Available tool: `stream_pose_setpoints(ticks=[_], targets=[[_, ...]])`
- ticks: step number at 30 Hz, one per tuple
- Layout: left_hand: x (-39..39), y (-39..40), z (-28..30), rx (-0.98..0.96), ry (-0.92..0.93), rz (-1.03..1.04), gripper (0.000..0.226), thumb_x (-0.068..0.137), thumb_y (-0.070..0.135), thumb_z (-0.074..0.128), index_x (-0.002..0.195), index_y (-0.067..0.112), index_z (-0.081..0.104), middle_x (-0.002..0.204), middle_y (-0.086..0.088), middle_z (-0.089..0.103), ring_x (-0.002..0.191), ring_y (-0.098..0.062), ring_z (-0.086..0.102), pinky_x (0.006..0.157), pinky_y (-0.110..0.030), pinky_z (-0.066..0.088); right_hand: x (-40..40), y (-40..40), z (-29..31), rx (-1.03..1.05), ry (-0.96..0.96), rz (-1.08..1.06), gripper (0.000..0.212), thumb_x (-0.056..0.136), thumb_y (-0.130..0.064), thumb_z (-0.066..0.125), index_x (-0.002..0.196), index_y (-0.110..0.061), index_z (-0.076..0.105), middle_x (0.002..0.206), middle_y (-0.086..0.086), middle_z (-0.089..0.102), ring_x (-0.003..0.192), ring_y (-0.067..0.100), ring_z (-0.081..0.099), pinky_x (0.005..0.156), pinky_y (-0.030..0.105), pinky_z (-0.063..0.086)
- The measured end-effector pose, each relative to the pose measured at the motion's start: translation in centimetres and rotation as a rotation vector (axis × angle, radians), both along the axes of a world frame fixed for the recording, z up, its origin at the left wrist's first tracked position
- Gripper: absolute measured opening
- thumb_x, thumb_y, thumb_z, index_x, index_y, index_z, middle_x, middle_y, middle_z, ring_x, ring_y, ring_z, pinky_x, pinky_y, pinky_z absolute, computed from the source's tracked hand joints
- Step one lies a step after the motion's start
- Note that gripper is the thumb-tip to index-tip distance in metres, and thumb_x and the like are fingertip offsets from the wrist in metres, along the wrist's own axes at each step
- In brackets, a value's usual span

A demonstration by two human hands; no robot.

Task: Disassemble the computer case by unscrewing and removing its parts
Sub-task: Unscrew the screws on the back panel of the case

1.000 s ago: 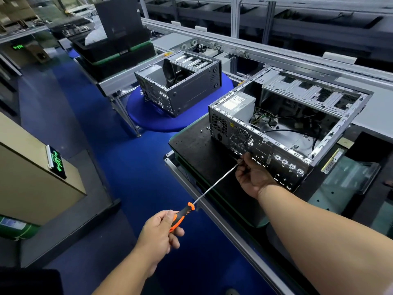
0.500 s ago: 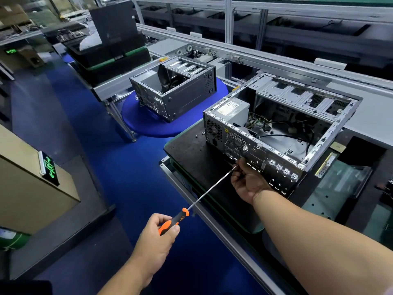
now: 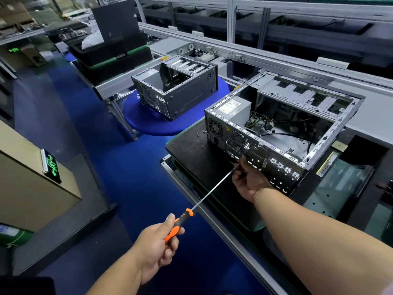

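Currently the computer case (image 3: 276, 133) lies on its side on the black table (image 3: 191, 152), open face up, rear panel turned toward the person. That orientation puts the rear screws within reach and leaves the interior visible: power supply (image 3: 232, 108) in the near-left corner, loose cables (image 3: 268, 124) beside it, drive bays along the far wall.

Left hand (image 3: 157, 250): fingers and thumb wrapped around the orange-and-black handle of a long screwdriver (image 3: 212, 191), well back from the case. Shaft runs up and right toward the rear panel.

Right hand (image 3: 249, 180): at the lower rear panel, just below the fan grille (image 3: 237, 142), fingers curled around the shaft near its tip. Judgement: it guides the tip onto a screw while the left hand turns from the handle end; a shaft this long would wander otherwise. Tip and screw are hidden behind the right hand, so I cannot tell whether the tip is seated.

Step in hand, as judged: loosening a rear-panel screw. Risk: tip slipping out of the head if the shaft sits at an angle.

Also present: a second case (image 3: 176, 90) on a blue round stand (image 3: 148, 122), well apart; two small loose screws (image 3: 201, 133) on the table just beside the case's left corner.
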State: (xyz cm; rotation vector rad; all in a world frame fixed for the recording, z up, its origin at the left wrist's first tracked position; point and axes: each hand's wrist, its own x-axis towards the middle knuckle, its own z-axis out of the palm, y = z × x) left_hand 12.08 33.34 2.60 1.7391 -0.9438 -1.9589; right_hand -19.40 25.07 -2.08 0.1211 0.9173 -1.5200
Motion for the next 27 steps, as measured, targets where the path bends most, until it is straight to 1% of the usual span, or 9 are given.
stream_pose_setpoints(ticks=[3, 5, 8, 14, 17, 19, 23, 25, 27], targets=[[-0.3, 0.1, -0.1, -0.211, -0.135, -0.072, 0.04, 0.105, 0.049, 0.057, 0.103, 0.011, 0.067, 0.07, -0.003, 0.052, 0.055, -0.013, 0.035, 0.053, -0.031, 0.031, 0.1, 0.0, 0.1, 0.013, -0.001, -0.012, 0.018, 0.1, -0.025, 0.063, 0.085, -0.015, 0.059, 0.074, -0.001, 0.058, 0.06, 0.005, 0.04, 0.048, 0.014, 0.04], [-0.4, 0.2, -0.1, -0.39, -0.284, -0.145, 0.018, 0.099, 0.04, 0.069, 0.099, 0.024, 0.063, 0.072, 0.005, 0.055, 0.059, -0.011, 0.043, 0.059, -0.03, 0.039, 0.1, 0.0, 0.2, 0.023, 0.001, -0.02, 0.019, 0.1, -0.025, 0.063, 0.085, -0.015, 0.06, 0.075, 0.0, 0.058, 0.06, 0.005, 0.039, 0.046, 0.013, 0.04], [-0.5, 0.5, 0.0, -0.578, -0.474, -0.166, 0.02, 0.093, 0.026, 0.076, 0.1, 0.033, 0.058, 0.086, 0.005, 0.062, 0.071, -0.01, 0.056, 0.064, -0.023, 0.047, 0.3, -0.2, 0.3, 0.026, 0.003, -0.02, 0.018, 0.1, -0.025, 0.064, 0.085, -0.015, 0.059, 0.076, -0.001, 0.057, 0.06, 0.005, 0.039, 0.047, 0.013, 0.039], [-0.1, 0.3, -0.3, -0.684, -0.556, -0.159, 0.011, 0.093, 0.027, 0.075, 0.096, 0.034, 0.067, 0.088, 0.008, 0.069, 0.078, -0.013, 0.064, 0.065, -0.026, 0.052, 0.2, -0.1, 0.3, 0.021, 0.006, -0.014, 0.02, 0.1, -0.026, 0.063, 0.083, -0.016, 0.059, 0.07, -0.002, 0.059, 0.06, 0.005, 0.04, 0.048, 0.013, 0.038], [0.3, 0.2, -0.6, -0.638, -0.48, -0.16, 0.003, 0.098, 0.029, 0.069, 0.097, 0.031, 0.071, 0.086, 0.006, 0.072, 0.072, -0.017, 0.067, 0.065, -0.032, 0.055, 0.1, -0.1, 0.2, 0.017, 0.012, -0.009, 0.019, 0.099, -0.026, 0.064, 0.084, -0.016, 0.059, 0.067, -0.002, 0.06, 0.058, 0.005, 0.041, 0.051, 0.014, 0.038], [0.4, 0.2, -0.6, -0.529, -0.376, -0.15, 0.012, 0.104, 0.031, 0.062, 0.1, 0.028, 0.073, 0.088, 0.001, 0.077, 0.065, -0.014, 0.066, 0.064, -0.032, 0.051, 0.1, -0.1, 0.1, 0.015, 0.011, -0.006, 0.019, 0.099, -0.027, 0.064, 0.084, -0.016, 0.059, 0.066, -0.002, 0.059, 0.056, 0.005, 0.041, 0.05, 0.014, 0.038], [-0.2, 0.4, 0.2, -0.107, -0.06, 0.033, 0.045, 0.109, 0.046, 0.051, 0.108, 0.009, 0.076, 0.081, -0.012, 0.073, 0.058, -0.016, 0.056, 0.051, -0.026, 0.041, 0.0, 0.0, 0.1, 0.016, 0.013, -0.004, 0.019, 0.099, -0.027, 0.065, 0.085, -0.015, 0.06, 0.067, -0.002, 0.059, 0.058, 0.006, 0.041, 0.05, 0.014, 0.038], [-0.4, 0.4, 0.3, -0.001, -0.006, 0.119, 0.052, 0.108, 0.052, 0.051, 0.102, 0.01, 0.081, 0.076, -0.013, 0.067, 0.054, -0.016, 0.052, 0.048, -0.025, 0.039, 0.0, 0.1, 0.1, 0.02, 0.018, -0.004, 0.019, 0.098, -0.027, 0.066, 0.085, -0.015, 0.061, 0.068, -0.002, 0.059, 0.06, 0.006, 0.041, 0.05, 0.014, 0.039], [-0.6, 0.4, 0.3, 0.016, -0.007, 0.146, 0.052, 0.107, 0.053, 0.051, 0.1, 0.012, 0.082, 0.073, -0.011, 0.063, 0.053, -0.016, 0.05, 0.046, -0.025, 0.038, 0.0, 0.2, 0.1, 0.017, 0.021, -0.006, 0.018, 0.099, -0.027, 0.065, 0.085, -0.015, 0.061, 0.071, -0.002, 0.059, 0.06, 0.006, 0.041, 0.051, 0.014, 0.038]])
